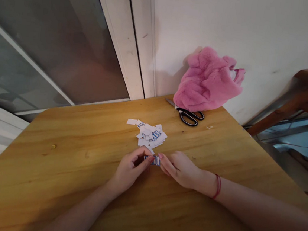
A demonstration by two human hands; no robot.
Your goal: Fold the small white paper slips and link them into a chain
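Between my two hands is a small white paper piece (155, 161) with blue marks. My left hand (132, 167) pinches it between thumb and fingers. From the other side, the closed fingers of my right hand (179, 169) meet its right end; a red cord circles that wrist. Whether it is one piece or a few stacked, I cannot tell. Just beyond my fingers lies a loose pile of white paper pieces (147, 132), some with blue lines drawn on them.
Black-handled scissors (189, 117) rest at the back of the wooden table (78, 181), their blades partly under a fluffy pink cloth (207, 81) against the wall. A yellow scrap (54, 146) lies at left. A glass-panelled door (68, 37) borders the back left.
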